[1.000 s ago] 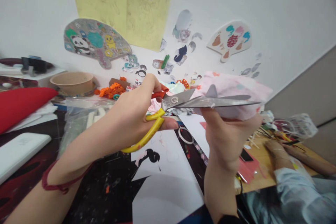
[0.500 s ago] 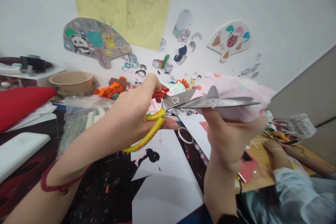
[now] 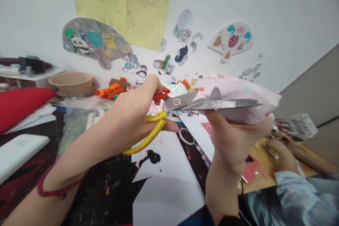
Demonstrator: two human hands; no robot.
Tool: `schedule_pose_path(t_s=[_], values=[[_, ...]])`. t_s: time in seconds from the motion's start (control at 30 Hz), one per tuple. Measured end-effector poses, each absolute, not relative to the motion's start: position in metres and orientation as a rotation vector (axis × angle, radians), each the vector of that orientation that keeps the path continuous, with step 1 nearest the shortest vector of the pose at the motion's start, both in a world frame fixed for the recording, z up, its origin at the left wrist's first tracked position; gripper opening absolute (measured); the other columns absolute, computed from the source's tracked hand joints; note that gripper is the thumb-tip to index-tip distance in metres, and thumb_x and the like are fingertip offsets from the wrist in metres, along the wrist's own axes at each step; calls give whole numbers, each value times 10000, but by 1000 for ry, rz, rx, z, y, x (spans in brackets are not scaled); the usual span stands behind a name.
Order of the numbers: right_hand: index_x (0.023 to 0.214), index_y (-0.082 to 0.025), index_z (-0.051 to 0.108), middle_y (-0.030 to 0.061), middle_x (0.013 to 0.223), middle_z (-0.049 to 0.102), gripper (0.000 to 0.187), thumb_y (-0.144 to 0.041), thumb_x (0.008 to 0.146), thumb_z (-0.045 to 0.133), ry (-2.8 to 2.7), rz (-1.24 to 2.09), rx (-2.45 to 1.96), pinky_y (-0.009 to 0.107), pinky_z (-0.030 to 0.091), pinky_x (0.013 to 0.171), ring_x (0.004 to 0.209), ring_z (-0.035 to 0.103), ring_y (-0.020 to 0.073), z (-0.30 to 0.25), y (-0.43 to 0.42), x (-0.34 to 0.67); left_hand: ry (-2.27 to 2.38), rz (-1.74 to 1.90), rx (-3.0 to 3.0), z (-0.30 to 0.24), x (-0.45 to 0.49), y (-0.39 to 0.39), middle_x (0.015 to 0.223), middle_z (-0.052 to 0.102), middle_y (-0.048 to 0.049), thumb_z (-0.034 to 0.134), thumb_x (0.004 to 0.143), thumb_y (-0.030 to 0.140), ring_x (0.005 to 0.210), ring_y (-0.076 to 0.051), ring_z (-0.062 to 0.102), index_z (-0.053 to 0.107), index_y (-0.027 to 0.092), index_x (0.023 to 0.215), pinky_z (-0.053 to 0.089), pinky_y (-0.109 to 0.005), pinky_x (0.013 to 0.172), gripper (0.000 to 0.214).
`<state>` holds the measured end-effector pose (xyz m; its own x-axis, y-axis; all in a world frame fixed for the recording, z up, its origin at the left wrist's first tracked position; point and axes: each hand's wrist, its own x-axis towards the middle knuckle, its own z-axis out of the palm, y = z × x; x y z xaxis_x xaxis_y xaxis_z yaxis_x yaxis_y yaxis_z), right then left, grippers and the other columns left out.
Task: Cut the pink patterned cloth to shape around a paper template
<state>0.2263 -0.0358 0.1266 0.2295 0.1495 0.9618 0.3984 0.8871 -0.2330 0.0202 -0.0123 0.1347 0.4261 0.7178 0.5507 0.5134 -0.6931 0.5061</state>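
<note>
In my left hand (image 3: 134,104) is a pair of scissors (image 3: 177,102) with yellow and red-orange grips; my fingers are curled through the handles. Its long metal blades point right and lie across a piece of pale pink patterned cloth (image 3: 241,90). My right hand (image 3: 229,143) grips this cloth from below, thumb near the blades and fingers partly hidden behind it. Both hands are raised above the desk. Below them, white paper sheets (image 3: 166,197) lie on the dark desktop, one with a black-haired paper figure (image 3: 152,157).
To the left are a red object (image 3: 23,104), a white box-like item (image 3: 23,153), a clear plastic bag (image 3: 74,113) and a tan bowl (image 3: 71,82). Orange material (image 3: 113,91) lies by the wall. On the right, another person's arm (image 3: 283,153) rests on a wooden table (image 3: 265,180).
My right hand and the cloth have shifted slightly right. The scissors stay almost in place, their blades turned a little. The other person's hands have moved slightly.
</note>
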Motion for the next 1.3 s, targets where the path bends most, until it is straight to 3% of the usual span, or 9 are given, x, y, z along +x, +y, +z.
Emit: schedule_pose_path(t_s=[0.13, 0.33, 0.6, 0.8, 1.03, 1.13, 1.3], values=[[968, -338, 833, -56, 810, 797, 441, -9, 675, 809, -1348, -217, -529, 328, 677, 750, 760, 781, 196, 127, -35, 228, 1129, 1132, 2405, 136, 22, -14, 962, 666, -32, 697, 811, 508, 762, -217, 652, 436, 255, 1056, 451, -331, 668, 438], [1001, -388, 822, -16, 959, 834, 429, -106, 679, 853, -1339, -234, -557, 433, 697, 830, 1075, 785, 308, 128, -36, 229, 1172, 1118, 2398, 135, 22, -15, 899, 638, -19, 712, 785, 504, 724, -224, 627, 429, 264, 1072, 435, -338, 641, 469], [980, -426, 816, -54, 800, 789, 445, -104, 675, 849, -1318, -232, -596, 458, 692, 747, 812, 794, 256, 127, -39, 228, 1129, 1152, 2463, 135, 21, -14, 984, 678, -27, 700, 831, 466, 742, -203, 653, 431, 260, 1053, 439, -310, 644, 405], [1029, -436, 811, -48, 816, 803, 500, -92, 670, 858, -1324, -258, -575, 452, 683, 924, 994, 799, 275, 127, -36, 229, 1121, 1177, 2484, 133, 20, -11, 993, 680, -31, 698, 829, 461, 719, -190, 645, 424, 258, 1027, 432, -301, 630, 393], [991, -419, 817, -70, 1010, 830, 398, -155, 696, 860, -1267, -311, -506, 420, 706, 823, 952, 804, 255, 126, -29, 228, 1112, 1168, 2469, 135, 21, -11, 914, 645, -5, 677, 824, 437, 687, -173, 610, 400, 255, 981, 424, -290, 620, 367], [993, -416, 820, -49, 968, 831, 432, -114, 685, 848, -1271, -234, -561, 403, 705, 757, 1013, 796, 282, 127, -33, 226, 1118, 1148, 2474, 136, 21, -12, 878, 627, 1, 678, 819, 414, 682, -173, 590, 387, 255, 978, 413, -291, 618, 368], [970, -428, 824, -19, 816, 813, 431, -131, 659, 857, -1259, -238, -593, 458, 690, 880, 1028, 794, 316, 129, -39, 226, 1127, 1125, 2472, 136, 20, -14, 887, 634, -6, 679, 818, 400, 689, -179, 587, 370, 257, 957, 420, -301, 628, 367]])
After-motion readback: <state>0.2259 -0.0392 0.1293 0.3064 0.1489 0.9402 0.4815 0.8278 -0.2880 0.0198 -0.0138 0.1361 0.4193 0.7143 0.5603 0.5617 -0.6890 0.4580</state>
